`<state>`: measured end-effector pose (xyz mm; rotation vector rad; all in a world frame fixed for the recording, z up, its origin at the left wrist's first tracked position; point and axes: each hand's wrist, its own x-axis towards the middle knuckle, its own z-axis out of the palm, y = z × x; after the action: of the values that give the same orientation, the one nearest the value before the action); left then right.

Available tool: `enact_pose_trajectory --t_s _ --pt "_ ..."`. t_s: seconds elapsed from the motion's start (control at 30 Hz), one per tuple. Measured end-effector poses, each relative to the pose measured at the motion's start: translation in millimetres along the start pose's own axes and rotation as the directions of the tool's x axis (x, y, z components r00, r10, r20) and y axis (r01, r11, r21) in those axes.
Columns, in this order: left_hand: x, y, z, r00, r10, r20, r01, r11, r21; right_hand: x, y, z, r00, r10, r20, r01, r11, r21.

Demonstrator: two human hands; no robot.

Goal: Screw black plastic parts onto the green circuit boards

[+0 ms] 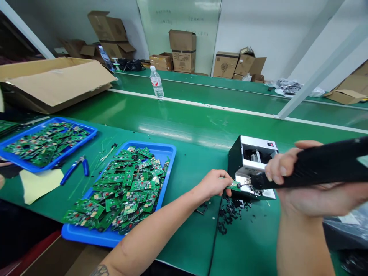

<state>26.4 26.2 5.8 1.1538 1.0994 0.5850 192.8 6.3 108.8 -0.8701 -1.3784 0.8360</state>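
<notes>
My left hand (217, 183) pinches a small green circuit board (235, 186) by its end, at the front of a black and silver screw feeder (255, 168). In my right hand (313, 195) is a black electric screwdriver (319, 165), held nearly level with its tip pointing left at the feeder's front, close to the board. Whether the tip touches the board or a screw is too small to tell. Scattered black bits (230, 214) lie on the green mat below the feeder. Left of my forearm, a blue tray (169, 157) holds a heap of similar circuit boards (135, 191).
A second blue tray (93, 132) of boards sits at the far left, near blue-handled pliers (76, 168) and yellow paper (41, 184). A black cable (214, 241) runs to the front edge. Behind stand a water bottle (156, 83), a large carton (57, 82) and a metal post (310, 74).
</notes>
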Motion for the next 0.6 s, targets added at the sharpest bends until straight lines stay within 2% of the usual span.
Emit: enact_pose_trajectory --t_s 0.07,0.17,0.4,0.6 --pt "0 -1 0.4 1.0 0.001 -0.004 -0.001 1.0 -0.006 5 1 13 1.0 0.009 -0.028 -0.005 0.992 0.127" --pt "0 -1 1.1 1.0 -0.006 -0.002 0.005 1.0 -0.013 9 4 20 1.0 0.023 -0.019 -0.019 0.983 0.181" --pt "1 -1 1.3 1.0 -0.027 0.001 0.027 0.999 -0.018 17 17 17 0.999 -0.048 0.022 0.04 0.955 0.295" --pt "3 -3 1.0 0.999 -0.04 -0.002 0.04 0.999 -0.011 18 22 20 0.998 -0.029 0.055 0.011 0.95 0.313"
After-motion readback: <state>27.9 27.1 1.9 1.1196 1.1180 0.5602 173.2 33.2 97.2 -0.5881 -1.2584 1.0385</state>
